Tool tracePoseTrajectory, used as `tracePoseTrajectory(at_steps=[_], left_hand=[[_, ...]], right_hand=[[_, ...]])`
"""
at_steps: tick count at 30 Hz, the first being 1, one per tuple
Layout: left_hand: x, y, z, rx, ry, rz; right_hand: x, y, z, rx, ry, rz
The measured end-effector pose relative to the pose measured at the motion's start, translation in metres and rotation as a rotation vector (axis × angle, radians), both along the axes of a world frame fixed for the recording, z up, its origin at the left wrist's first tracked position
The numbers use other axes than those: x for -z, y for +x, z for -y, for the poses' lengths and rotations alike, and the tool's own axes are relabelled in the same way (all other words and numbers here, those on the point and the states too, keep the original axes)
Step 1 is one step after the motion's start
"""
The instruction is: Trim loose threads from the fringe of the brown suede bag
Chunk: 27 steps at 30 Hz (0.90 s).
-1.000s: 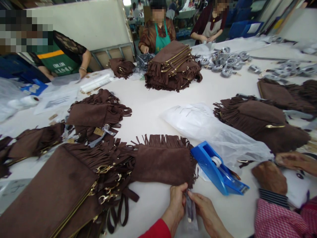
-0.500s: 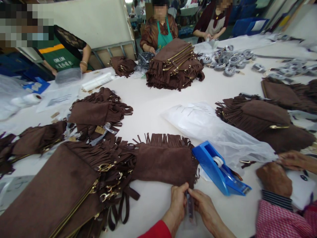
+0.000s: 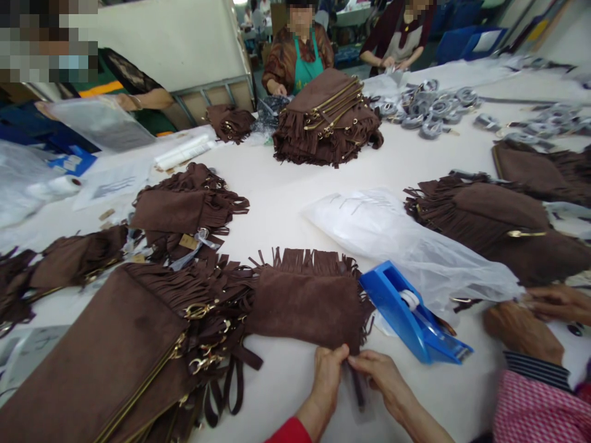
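Note:
My left hand (image 3: 325, 375) and my right hand (image 3: 383, 378) are close together at the near edge, fingertips pinched on the upper end of a plastic-wrapped brown strap (image 3: 357, 391). Its lower part hangs down between them, and clear film shows around it. Just beyond my fingertips lies a flat brown fringed pouch (image 3: 307, 307), its fringe pointing away from me. To the right stands a blue tape dispenser (image 3: 415, 317). On the left, a stack of brown zipped bags (image 3: 101, 344) reaches toward the pouch, with gold clips and loops at its side.
A co-worker's hands (image 3: 530, 329) grip a filled clear plastic bag (image 3: 415, 246) at right. More fringed bags (image 3: 494, 215) lie behind it. A tall bag pile (image 3: 327, 117) and coiled wrapped straps (image 3: 429, 107) stand farther back. Several people work around the table.
My hands have shifted slightly, and the strap between them now looks darker and slimmer. The person at the far left has raised and spread a clear plastic bag.

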<state>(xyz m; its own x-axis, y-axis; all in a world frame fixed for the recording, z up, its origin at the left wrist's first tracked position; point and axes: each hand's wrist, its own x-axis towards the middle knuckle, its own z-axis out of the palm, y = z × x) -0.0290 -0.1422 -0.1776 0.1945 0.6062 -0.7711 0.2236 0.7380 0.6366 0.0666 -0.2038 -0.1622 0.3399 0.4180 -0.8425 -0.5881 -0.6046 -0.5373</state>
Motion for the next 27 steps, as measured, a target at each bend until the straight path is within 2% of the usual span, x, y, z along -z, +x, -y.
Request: tracePoseTrajectory(at_steps=[3,7,12,15,20,24,27], left_hand=[[0.001,-0.002,-0.002,0.033,0.036,-0.009],[-0.004,-0.003,-0.002,0.096,0.028,0.020],[-0.014,-0.004,0.005,0.268,-0.111,0.160],[-0.010,-0.005,0.005,0.350,-0.093,0.149],[0.004,-0.009,0.000,0.546,0.181,0.032],[0.008,-0.018,0.007,0.733,0.503,-0.115],[0.015,-0.026,0.014,0.877,0.750,-0.206]], right_hand=[[-0.002,0.000,-0.001,-0.023,0.016,0.020],[0.000,0.000,-0.001,-0.034,0.052,-0.063],[0.001,0.003,0.001,-0.054,0.109,-0.117],[0.001,0.004,0.002,-0.102,0.080,-0.128],[0.008,0.001,0.001,-0.154,-0.038,0.023],[0.013,0.000,-0.004,-0.203,-0.112,0.187],[0.013,0.004,-0.010,-0.275,-0.176,0.183]])
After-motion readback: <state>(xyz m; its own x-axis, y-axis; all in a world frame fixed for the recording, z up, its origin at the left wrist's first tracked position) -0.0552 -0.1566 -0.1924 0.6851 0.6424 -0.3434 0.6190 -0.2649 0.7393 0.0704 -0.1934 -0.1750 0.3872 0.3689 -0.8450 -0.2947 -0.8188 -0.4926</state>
